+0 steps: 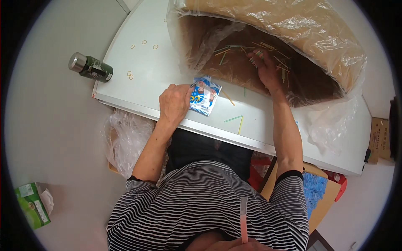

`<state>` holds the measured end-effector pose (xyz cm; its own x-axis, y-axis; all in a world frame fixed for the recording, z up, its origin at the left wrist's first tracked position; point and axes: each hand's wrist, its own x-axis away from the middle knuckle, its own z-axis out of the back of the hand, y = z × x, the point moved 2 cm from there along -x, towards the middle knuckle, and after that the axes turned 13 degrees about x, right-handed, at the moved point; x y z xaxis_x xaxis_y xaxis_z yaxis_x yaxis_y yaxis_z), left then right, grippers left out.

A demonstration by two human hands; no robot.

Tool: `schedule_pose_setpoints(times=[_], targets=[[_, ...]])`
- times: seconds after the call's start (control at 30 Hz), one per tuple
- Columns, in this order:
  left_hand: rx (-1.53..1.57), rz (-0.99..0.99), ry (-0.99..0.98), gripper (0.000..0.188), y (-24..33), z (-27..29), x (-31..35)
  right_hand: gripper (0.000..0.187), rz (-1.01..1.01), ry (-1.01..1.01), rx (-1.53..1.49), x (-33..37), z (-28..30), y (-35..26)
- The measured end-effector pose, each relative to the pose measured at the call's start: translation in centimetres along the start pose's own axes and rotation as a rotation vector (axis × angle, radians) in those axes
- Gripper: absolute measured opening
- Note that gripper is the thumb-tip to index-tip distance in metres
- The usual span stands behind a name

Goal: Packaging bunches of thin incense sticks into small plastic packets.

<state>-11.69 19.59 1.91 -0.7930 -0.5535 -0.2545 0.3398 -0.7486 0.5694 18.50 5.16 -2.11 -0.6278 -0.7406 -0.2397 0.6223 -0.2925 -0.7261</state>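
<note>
Your left hand (175,101) grasps packets (205,95) beside the carton (312,81), apparently steadying them, while your right hand (265,70) clasps thin sticks (252,61) inside it.

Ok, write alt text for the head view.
A person's right hand reaches among thin coloured sticks inside a large brown container covered in clear plastic, while the left hand touches blue-and-white packaging on a white table. A dark green flask sits at the table's left.
</note>
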Motion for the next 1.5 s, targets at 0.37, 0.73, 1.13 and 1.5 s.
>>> schedule_pose_setpoints(times=[0.37,0.73,1.13,1.5], targets=[[0.076,-0.088,0.156,0.016,-0.3,-0.7,0.7,0.026,-0.196,0.041,-0.080,-0.3,0.3,-0.1],[0.068,-0.338,0.237,0.015,0.6,-0.4,0.2,0.030,-0.168,-0.010,-0.162,-0.5,0.5,-0.8],[0.069,-0.337,0.258,0.006,0.6,-1.0,-0.3,0.029,-0.143,-0.005,-0.097,-0.6,0.4,0.1],[1.458,0.487,0.260,0.025,1.7,-1.9,-0.4,0.027,-0.232,0.114,-0.949,-1.5,0.4,2.2]])
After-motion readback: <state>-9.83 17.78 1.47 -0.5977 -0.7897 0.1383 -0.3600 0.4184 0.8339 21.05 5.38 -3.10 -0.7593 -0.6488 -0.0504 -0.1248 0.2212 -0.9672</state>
